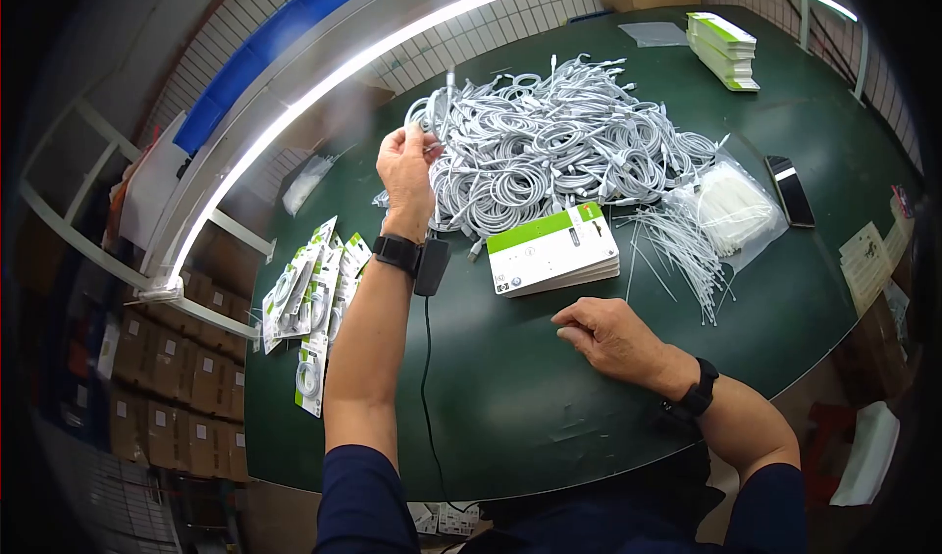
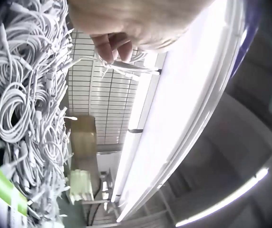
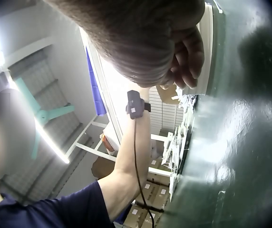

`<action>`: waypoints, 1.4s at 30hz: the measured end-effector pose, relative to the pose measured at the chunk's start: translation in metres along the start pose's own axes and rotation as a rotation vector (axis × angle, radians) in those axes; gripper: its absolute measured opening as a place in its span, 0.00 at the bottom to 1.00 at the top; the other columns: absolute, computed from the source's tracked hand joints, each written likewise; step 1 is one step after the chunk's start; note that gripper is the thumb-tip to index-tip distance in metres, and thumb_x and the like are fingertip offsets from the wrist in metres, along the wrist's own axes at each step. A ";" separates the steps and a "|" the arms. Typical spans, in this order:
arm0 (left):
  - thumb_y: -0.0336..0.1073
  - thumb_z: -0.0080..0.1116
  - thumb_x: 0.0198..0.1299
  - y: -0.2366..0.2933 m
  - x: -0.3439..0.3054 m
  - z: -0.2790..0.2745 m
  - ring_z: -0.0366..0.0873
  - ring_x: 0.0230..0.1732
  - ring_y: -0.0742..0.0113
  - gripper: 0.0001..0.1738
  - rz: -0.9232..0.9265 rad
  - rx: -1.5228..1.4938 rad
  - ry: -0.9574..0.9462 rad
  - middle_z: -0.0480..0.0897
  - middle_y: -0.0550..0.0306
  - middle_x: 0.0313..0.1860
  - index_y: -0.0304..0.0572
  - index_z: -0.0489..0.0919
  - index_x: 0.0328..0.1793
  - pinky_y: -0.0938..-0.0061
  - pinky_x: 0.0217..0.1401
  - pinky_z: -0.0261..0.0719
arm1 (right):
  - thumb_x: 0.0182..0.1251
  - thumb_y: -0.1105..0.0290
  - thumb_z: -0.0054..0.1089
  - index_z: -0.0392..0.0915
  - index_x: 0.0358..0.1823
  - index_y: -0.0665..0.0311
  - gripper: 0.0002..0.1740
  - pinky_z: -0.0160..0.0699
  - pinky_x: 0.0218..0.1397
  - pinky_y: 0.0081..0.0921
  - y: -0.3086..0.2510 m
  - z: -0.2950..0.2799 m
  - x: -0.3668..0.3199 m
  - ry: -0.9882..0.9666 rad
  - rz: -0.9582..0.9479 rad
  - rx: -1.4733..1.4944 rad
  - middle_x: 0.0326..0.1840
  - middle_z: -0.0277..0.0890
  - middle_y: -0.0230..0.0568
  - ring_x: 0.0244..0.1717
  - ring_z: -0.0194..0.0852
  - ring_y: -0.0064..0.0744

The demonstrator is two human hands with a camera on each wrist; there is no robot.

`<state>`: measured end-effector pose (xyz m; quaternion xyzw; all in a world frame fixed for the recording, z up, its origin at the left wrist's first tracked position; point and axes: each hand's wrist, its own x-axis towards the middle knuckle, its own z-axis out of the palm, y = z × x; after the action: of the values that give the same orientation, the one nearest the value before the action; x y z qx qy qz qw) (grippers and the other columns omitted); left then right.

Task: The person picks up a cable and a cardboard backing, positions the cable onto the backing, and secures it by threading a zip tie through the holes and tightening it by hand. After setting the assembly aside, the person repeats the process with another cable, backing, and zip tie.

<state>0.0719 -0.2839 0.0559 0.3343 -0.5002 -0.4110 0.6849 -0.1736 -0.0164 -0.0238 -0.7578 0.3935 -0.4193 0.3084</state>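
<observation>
The left hand (image 1: 407, 166) pinches one coiled cable (image 1: 428, 114) off the heap (image 1: 569, 152). The right hand (image 1: 606, 333) rests empty and loose-fingered on the counter (image 1: 510, 397). A few packed cards (image 1: 314, 299) lie at the left of the frame, and most cables look unpacked.

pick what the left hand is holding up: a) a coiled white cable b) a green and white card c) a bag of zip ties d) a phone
a: the left hand pinches a coiled white cable at the edge of the cable pile, while the card stack, the phone and the bag of ties lie apart from it on the table.
</observation>
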 end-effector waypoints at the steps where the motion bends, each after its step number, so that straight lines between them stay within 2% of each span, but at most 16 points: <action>1: 0.39 0.59 0.79 0.003 0.004 -0.006 0.84 0.38 0.67 0.11 -0.126 -0.143 0.040 0.85 0.55 0.38 0.36 0.79 0.52 0.72 0.42 0.86 | 0.71 0.73 0.68 0.85 0.48 0.71 0.10 0.87 0.48 0.41 0.001 0.001 0.000 0.001 -0.006 -0.002 0.43 0.87 0.53 0.43 0.88 0.54; 4: 0.56 0.52 0.81 0.008 -0.004 -0.016 0.79 0.38 0.62 0.25 -0.406 -0.430 0.097 0.80 0.56 0.34 0.38 0.78 0.50 0.69 0.39 0.78 | 0.71 0.73 0.69 0.85 0.48 0.70 0.09 0.87 0.46 0.39 0.001 0.003 0.001 0.014 -0.024 0.003 0.42 0.87 0.53 0.41 0.88 0.53; 7: 0.69 0.41 0.81 0.038 -0.053 -0.007 0.70 0.38 0.64 0.40 -0.550 -0.537 -0.050 0.78 0.55 0.39 0.32 0.79 0.53 0.71 0.40 0.71 | 0.71 0.74 0.70 0.85 0.49 0.70 0.09 0.86 0.41 0.33 -0.005 -0.004 0.002 0.060 -0.024 0.033 0.40 0.87 0.49 0.37 0.88 0.44; 11: 0.57 0.58 0.80 0.066 -0.119 0.002 0.72 0.32 0.74 0.26 -0.619 -0.236 -0.077 0.76 0.63 0.34 0.36 0.80 0.52 0.81 0.27 0.61 | 0.76 0.75 0.68 0.86 0.55 0.71 0.11 0.83 0.35 0.18 -0.010 -0.016 0.003 0.154 0.138 0.326 0.37 0.86 0.36 0.32 0.83 0.18; 14: 0.54 0.55 0.82 0.079 -0.167 -0.004 0.72 0.31 0.79 0.23 -0.665 -0.115 -0.373 0.77 0.66 0.34 0.37 0.81 0.51 0.81 0.26 0.60 | 0.78 0.72 0.66 0.84 0.59 0.73 0.14 0.84 0.37 0.18 -0.016 -0.030 0.004 0.161 0.281 0.523 0.41 0.87 0.37 0.35 0.84 0.19; 15: 0.52 0.54 0.83 0.093 -0.186 0.008 0.71 0.30 0.82 0.22 -0.723 -0.059 -0.354 0.78 0.67 0.35 0.39 0.83 0.50 0.82 0.26 0.60 | 0.82 0.64 0.62 0.82 0.62 0.73 0.19 0.83 0.36 0.18 -0.020 -0.031 0.005 0.141 0.300 0.609 0.42 0.85 0.35 0.36 0.83 0.18; 18: 0.51 0.53 0.83 0.078 -0.219 0.003 0.71 0.30 0.81 0.21 -0.744 -0.079 -0.473 0.80 0.64 0.37 0.39 0.81 0.49 0.85 0.22 0.62 | 0.84 0.57 0.59 0.83 0.62 0.71 0.23 0.82 0.36 0.19 -0.023 -0.028 0.004 -0.051 0.366 0.542 0.42 0.83 0.34 0.38 0.82 0.18; 19: 0.52 0.54 0.83 0.075 -0.224 0.002 0.72 0.30 0.81 0.21 -0.734 -0.066 -0.502 0.80 0.64 0.36 0.40 0.81 0.47 0.84 0.25 0.64 | 0.86 0.55 0.55 0.85 0.60 0.70 0.23 0.78 0.32 0.19 -0.029 -0.025 0.004 -0.078 0.374 0.469 0.35 0.80 0.30 0.32 0.79 0.16; 23: 0.54 0.58 0.80 0.067 -0.241 0.007 0.75 0.34 0.80 0.22 -0.645 0.038 -0.518 0.79 0.66 0.34 0.43 0.81 0.43 0.81 0.36 0.72 | 0.86 0.61 0.54 0.88 0.53 0.71 0.20 0.71 0.27 0.17 -0.022 -0.032 0.007 -0.092 0.394 0.419 0.25 0.75 0.24 0.22 0.71 0.13; 26: 0.54 0.61 0.79 0.057 -0.251 0.015 0.77 0.37 0.79 0.21 -0.598 0.039 -0.508 0.78 0.66 0.32 0.42 0.80 0.45 0.80 0.44 0.74 | 0.85 0.65 0.55 0.86 0.57 0.73 0.18 0.71 0.27 0.16 -0.012 -0.032 0.008 -0.105 0.471 0.599 0.31 0.82 0.29 0.24 0.72 0.13; 27: 0.54 0.62 0.78 0.052 -0.254 0.016 0.77 0.38 0.79 0.21 -0.588 0.022 -0.517 0.78 0.67 0.32 0.42 0.80 0.46 0.80 0.47 0.74 | 0.80 0.73 0.57 0.83 0.60 0.76 0.16 0.73 0.28 0.17 -0.013 -0.028 0.008 -0.010 0.493 0.708 0.39 0.89 0.35 0.26 0.74 0.13; 30: 0.52 0.63 0.78 0.039 -0.259 0.016 0.76 0.34 0.79 0.20 -0.672 -0.128 -0.378 0.78 0.66 0.31 0.41 0.79 0.52 0.80 0.41 0.73 | 0.77 0.78 0.59 0.82 0.61 0.75 0.16 0.74 0.29 0.17 -0.019 -0.024 0.007 -0.035 0.367 0.474 0.45 0.91 0.39 0.27 0.73 0.13; 32: 0.50 0.63 0.78 0.040 -0.256 0.014 0.74 0.29 0.80 0.20 -0.691 -0.166 -0.318 0.78 0.66 0.31 0.37 0.79 0.54 0.81 0.34 0.72 | 0.71 0.80 0.63 0.86 0.53 0.73 0.12 0.74 0.33 0.19 -0.021 -0.024 0.005 -0.248 0.425 0.203 0.35 0.88 0.34 0.29 0.74 0.12; 36: 0.47 0.65 0.77 0.049 -0.255 0.017 0.68 0.22 0.81 0.18 -0.750 -0.302 -0.164 0.76 0.68 0.26 0.37 0.80 0.50 0.82 0.22 0.64 | 0.71 0.79 0.64 0.88 0.50 0.71 0.10 0.68 0.30 0.20 -0.021 -0.010 0.002 -0.190 0.411 0.312 0.27 0.81 0.28 0.26 0.68 0.11; 39: 0.43 0.66 0.76 0.047 -0.248 0.001 0.67 0.22 0.84 0.15 -0.861 -0.384 -0.367 0.78 0.68 0.26 0.38 0.83 0.45 0.84 0.21 0.61 | 0.74 0.75 0.63 0.88 0.50 0.70 0.09 0.70 0.30 0.19 -0.018 -0.016 0.005 -0.261 0.459 0.304 0.28 0.81 0.28 0.26 0.70 0.12; 42: 0.38 0.65 0.77 0.037 -0.261 0.016 0.57 0.15 0.86 0.10 -0.698 -0.116 -0.298 0.74 0.71 0.24 0.41 0.81 0.43 0.83 0.16 0.50 | 0.79 0.68 0.60 0.87 0.50 0.69 0.12 0.75 0.31 0.18 -0.023 -0.020 0.009 -0.287 0.493 0.281 0.31 0.83 0.29 0.25 0.73 0.13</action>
<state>0.0226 -0.0340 -0.0144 0.3818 -0.4263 -0.6912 0.4414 -0.1800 -0.0155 0.0069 -0.6410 0.4562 -0.2710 0.5546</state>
